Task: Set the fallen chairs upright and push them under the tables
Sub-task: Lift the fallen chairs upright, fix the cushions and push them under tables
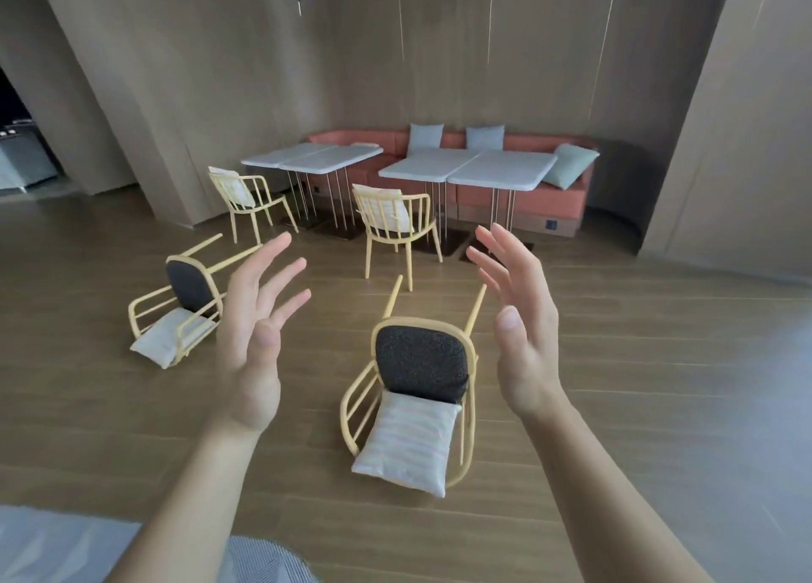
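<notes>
The left hand [257,340] and right hand [520,332] are hovering wide open and empty above the near fallen chair [422,358] on the floor [637,406], whose loose-looking cushion [406,442] is likely risking sliding off during lifting

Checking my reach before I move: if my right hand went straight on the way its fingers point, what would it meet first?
Probably the right white table, though depth is unclear; the right hand points over the near fallen chair.

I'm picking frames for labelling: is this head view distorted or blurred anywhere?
Head view: wide-angle bowing of walls and floorboards toward the edges; right edge and bottom-left corner soft; nearest fallen chair, left hand and right hand sharp; light even, no harsh glare.
</notes>
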### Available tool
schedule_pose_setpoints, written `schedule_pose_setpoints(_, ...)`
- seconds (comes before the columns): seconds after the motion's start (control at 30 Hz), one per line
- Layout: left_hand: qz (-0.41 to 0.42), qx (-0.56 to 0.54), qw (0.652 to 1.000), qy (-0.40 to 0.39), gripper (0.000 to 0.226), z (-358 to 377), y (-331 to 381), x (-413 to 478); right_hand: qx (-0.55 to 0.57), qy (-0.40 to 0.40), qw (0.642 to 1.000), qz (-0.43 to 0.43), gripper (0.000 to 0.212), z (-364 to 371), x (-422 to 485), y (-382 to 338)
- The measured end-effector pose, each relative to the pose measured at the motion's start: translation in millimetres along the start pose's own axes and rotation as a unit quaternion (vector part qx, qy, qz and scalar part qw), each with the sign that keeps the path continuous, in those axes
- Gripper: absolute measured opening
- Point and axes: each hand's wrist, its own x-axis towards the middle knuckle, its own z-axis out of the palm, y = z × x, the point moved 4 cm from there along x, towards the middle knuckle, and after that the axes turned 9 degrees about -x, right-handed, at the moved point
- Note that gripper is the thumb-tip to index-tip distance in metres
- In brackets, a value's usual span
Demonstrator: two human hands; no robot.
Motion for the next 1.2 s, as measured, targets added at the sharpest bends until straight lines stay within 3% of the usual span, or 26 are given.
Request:
schedule_pose_setpoints(0.33, -0.013, -0.015, 1.0, -0.008, 0.078, -32.6, -146.0, 132.5, -0.007, -0.015, 1.0, 0.022, 0.093, 60.7, 118.0, 144.6)
schedule_pose_setpoints(0.53, -0.039, -0.057, 0.997, -0.027, 0.079, -68.2, -281.2, 192.7, -0.054, 0.01, 0.997, 0.059, 0.087, 106.3, 152.6, 256.7)
schedule_pose_setpoints(0.7, -0.109, -0.082, 0.989, -0.054, 0.082, -101.1, -404.7, 222.0, -0.089, 0.04, 0.987, 0.13, 0.089, 143.3, 163.3, 355.9)
schedule_pose_setpoints(0.97, -0.232, -0.078, 0.966, -0.081, 0.086, -96.3, -570.1, 195.2, -0.116, 0.058, 0.963, 0.235, 0.095, 147.0, 134.2, 514.3)
schedule_pose_setpoints(1.2, -0.312, -0.038, 0.948, -0.05, 0.09, -104.8, -754.4, 79.5, -0.148, 0.037, 0.94, 0.306, 0.088, 147.9, 8.8, 706.7)
